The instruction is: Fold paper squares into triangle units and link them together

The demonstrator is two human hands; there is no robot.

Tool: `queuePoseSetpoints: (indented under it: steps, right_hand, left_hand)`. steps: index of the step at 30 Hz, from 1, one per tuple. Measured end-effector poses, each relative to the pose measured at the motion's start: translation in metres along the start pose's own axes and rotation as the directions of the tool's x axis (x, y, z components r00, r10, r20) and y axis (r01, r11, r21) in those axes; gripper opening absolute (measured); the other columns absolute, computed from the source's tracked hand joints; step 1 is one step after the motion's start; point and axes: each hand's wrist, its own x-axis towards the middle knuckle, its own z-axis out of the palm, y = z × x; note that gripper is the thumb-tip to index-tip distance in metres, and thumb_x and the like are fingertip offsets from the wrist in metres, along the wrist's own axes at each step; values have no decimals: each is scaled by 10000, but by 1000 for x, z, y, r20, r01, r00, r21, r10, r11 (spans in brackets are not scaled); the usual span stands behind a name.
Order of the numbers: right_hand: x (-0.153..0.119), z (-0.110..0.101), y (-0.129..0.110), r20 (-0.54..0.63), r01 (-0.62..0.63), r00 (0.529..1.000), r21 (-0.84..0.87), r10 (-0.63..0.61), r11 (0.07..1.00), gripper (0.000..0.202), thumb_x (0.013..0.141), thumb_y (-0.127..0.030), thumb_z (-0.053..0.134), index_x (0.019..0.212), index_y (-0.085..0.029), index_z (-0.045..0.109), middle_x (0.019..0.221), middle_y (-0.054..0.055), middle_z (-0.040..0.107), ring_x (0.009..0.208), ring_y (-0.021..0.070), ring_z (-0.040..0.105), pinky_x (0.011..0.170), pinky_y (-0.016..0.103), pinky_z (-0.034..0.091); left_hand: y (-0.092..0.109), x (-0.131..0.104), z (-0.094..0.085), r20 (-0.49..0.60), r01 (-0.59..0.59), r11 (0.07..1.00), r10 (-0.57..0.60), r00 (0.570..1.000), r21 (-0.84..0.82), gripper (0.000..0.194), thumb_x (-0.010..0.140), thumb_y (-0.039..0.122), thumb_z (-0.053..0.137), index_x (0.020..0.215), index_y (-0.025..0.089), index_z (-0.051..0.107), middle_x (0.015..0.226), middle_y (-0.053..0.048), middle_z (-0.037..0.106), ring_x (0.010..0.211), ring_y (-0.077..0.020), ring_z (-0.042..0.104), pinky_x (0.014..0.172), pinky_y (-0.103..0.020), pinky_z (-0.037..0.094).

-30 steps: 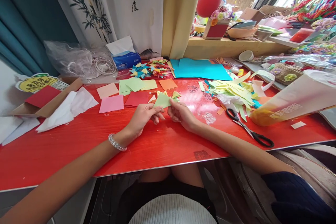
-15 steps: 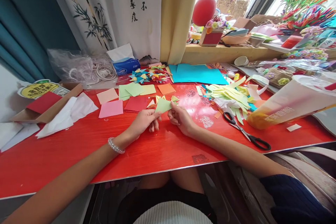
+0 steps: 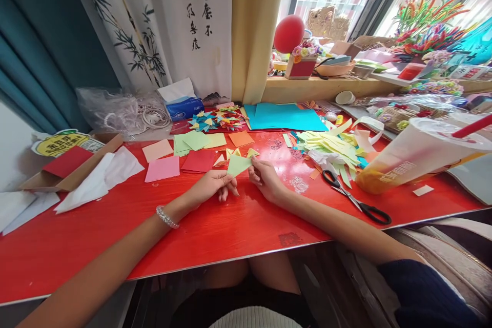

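A light green piece of paper, folded to roughly a triangle, is held between both hands just above the red table. My left hand pinches its lower left corner, the other fingers curled below. At its right tip, my right hand grips it between thumb and forefinger. Behind the paper lie small folded yellow and orange pieces. Square stacks spread to the left: red paper, pink paper, peach paper and green paper. An orange square lies farther back.
Black-handled scissors and a tilted-looking drink cup stand to the right, near a heap of paper strips. Blue sheets, folded paper stars and a tissue pack line the back. A cardboard tray is left.
The camera view has tilted slightly upward, so the table appears lower. Both hands keep hold of the green paper, which shows a little more of its face.
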Motion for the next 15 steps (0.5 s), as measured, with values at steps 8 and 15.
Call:
queuePoseSetpoints:
  steps: [8, 15]
  right_hand:
    - [6, -8, -13, 131, 180, 979, -186, -157, 966, 384, 801, -518, 579, 670, -164, 506, 546, -37, 544, 363, 44, 407, 367, 211, 242]
    - [18, -14, -7, 151, 213, 971, -177, -187, 961, 325, 784, -492, 570, 837, -173, 533, 635, -53, 528, 396, 49, 446, 360, 200, 325]
  left_hand:
    - [2, -3, -3, -23, -109, 994, 110, 994, 12, 368, 820, 467, 555, 913, 114, 601, 751, -81, 712, 429, -73, 504, 465, -216, 398]
    - [4, -1, -8, -298, -189, 981, 164, 940, -54, 398, 812, 435, 584, 1070, 135, 540, 796, -56, 709, 442, -73, 476, 497, -229, 395]
